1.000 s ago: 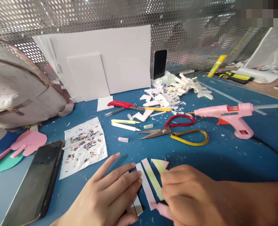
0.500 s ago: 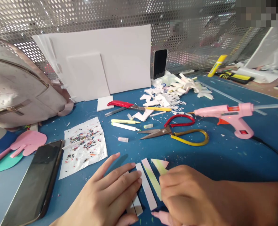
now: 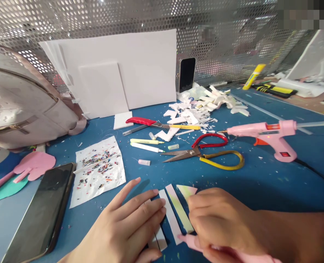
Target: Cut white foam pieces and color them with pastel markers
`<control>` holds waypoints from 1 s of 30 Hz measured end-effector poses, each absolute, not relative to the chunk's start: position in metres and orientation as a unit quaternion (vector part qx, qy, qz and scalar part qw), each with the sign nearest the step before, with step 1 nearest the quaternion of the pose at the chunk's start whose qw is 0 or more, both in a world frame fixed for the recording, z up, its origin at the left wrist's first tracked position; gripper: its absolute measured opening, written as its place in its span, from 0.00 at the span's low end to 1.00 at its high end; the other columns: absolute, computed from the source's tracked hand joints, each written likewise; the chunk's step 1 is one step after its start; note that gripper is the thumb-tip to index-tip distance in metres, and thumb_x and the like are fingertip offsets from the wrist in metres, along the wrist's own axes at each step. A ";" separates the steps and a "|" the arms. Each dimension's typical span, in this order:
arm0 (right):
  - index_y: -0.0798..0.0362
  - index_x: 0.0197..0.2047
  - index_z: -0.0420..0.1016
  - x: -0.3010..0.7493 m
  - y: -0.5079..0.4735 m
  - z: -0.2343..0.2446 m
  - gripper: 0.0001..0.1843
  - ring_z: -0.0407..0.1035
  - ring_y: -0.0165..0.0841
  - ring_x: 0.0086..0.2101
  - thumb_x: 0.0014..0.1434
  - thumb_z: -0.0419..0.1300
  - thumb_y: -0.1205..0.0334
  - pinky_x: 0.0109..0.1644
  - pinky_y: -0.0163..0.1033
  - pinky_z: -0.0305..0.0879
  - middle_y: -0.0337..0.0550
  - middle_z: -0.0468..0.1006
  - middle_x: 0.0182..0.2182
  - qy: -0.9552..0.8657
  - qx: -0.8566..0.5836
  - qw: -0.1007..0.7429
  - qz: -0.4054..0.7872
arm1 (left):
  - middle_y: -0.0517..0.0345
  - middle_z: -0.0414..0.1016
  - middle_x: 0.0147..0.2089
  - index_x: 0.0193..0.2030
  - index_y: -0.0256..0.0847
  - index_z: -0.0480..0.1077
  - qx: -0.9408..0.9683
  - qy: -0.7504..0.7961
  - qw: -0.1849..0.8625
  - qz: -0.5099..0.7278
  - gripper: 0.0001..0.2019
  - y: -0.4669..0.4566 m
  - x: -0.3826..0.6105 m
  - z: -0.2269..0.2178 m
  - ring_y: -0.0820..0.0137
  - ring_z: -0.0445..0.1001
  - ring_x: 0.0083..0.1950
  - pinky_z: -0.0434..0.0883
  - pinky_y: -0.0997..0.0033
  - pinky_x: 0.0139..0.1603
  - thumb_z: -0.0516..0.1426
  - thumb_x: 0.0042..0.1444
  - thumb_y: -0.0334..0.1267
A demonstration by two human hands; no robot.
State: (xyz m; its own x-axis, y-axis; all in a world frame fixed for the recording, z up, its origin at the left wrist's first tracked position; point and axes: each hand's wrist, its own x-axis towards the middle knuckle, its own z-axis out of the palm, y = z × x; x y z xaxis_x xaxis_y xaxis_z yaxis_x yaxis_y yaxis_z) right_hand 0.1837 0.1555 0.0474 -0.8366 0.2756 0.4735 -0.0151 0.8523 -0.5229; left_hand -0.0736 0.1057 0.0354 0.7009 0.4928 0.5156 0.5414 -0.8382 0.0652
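My left hand (image 3: 126, 223) lies flat with its fingers spread. It presses on white strips (image 3: 161, 237), partly hidden beneath it, and its fingertips touch the edge of a pale pink strip (image 3: 172, 221). My right hand (image 3: 219, 219) is closed around a pink marker (image 3: 191, 241). The marker's tip meets the lower end of the pale pink strip. Just right of that strip lies another one coloured pink and yellow-green (image 3: 180, 208). A pointed piece (image 3: 186, 190) in the same two colours lies beyond my right knuckles, partly covered by them.
Scissors (image 3: 196, 151), a pink glue gun (image 3: 263, 132), uncapped markers (image 3: 147, 147) and a pink cap (image 3: 144, 162) lie farther back. White offcuts (image 3: 189, 113) are heaped behind them. Left are a phone (image 3: 41, 212), a speckled tissue (image 3: 96, 186) and a backpack (image 3: 27, 102). White board (image 3: 148, 69) leans behind.
My right hand and the pink marker have shifted slightly right and up, bringing the tip from just below the pale pink strip's end onto it. My left hand stays in place.
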 end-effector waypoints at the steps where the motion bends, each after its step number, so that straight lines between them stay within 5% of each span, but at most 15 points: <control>1: 0.50 0.32 0.53 0.184 0.156 0.048 0.12 0.53 0.29 0.25 0.60 0.52 0.73 0.32 0.36 0.50 0.32 0.61 0.24 -0.921 -0.082 0.275 0.262 | 0.52 0.79 0.53 0.52 0.34 0.75 -0.920 -0.282 0.044 -0.270 0.21 0.106 -0.073 0.035 0.62 0.71 0.63 0.49 0.50 0.76 0.46 0.72 0.44; 30: 0.49 0.31 0.49 0.189 0.154 0.046 0.13 0.51 0.30 0.25 0.61 0.51 0.72 0.31 0.38 0.50 0.34 0.58 0.24 -0.925 -0.121 0.260 0.249 | 0.52 0.79 0.54 0.54 0.34 0.74 -0.929 -0.269 0.055 -0.246 0.22 0.106 -0.077 0.037 0.61 0.70 0.64 0.46 0.48 0.76 0.45 0.72 0.45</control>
